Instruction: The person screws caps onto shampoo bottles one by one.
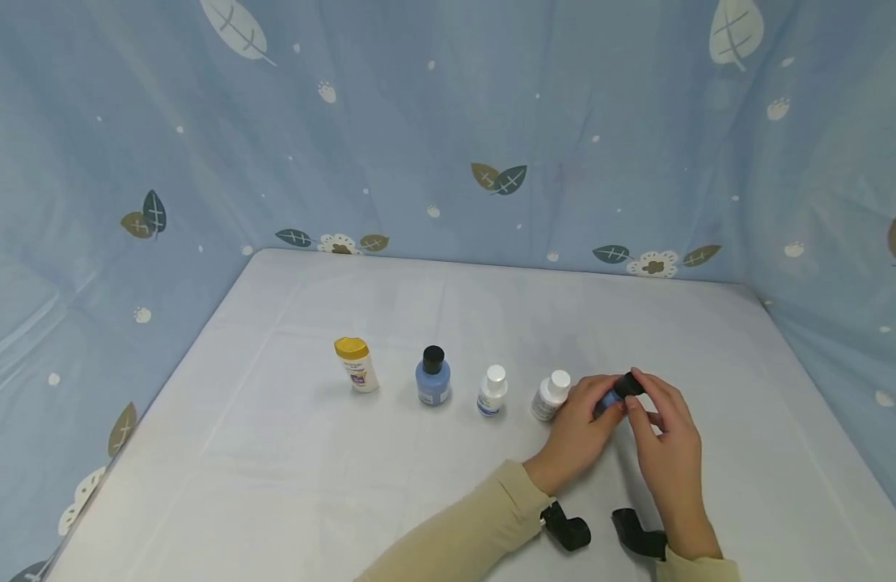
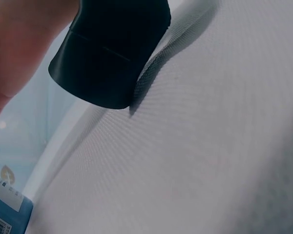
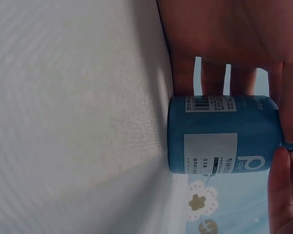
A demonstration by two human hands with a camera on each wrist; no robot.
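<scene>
A blue bottle with a label and barcode (image 3: 210, 151) stands upright on the white table at the right. My left hand (image 1: 579, 428) wraps its fingers round the body; they show behind the bottle in the right wrist view. My right hand (image 1: 666, 432) pinches the black cap (image 1: 628, 385) on top between thumb and fingers. Part of the bottle's base (image 2: 12, 209) shows at the lower left corner of the left wrist view. A white bottle with a white cap (image 1: 551, 396) stands right beside my left hand.
To the left stand another white bottle (image 1: 492, 391), a blue bottle with a black cap (image 1: 433, 377) and a white bottle with a yellow cap (image 1: 357, 366), in a row. Black wrist camera mounts (image 1: 567, 528) sit at both wrists. A blue leaf-patterned curtain (image 1: 433, 121) surrounds the table.
</scene>
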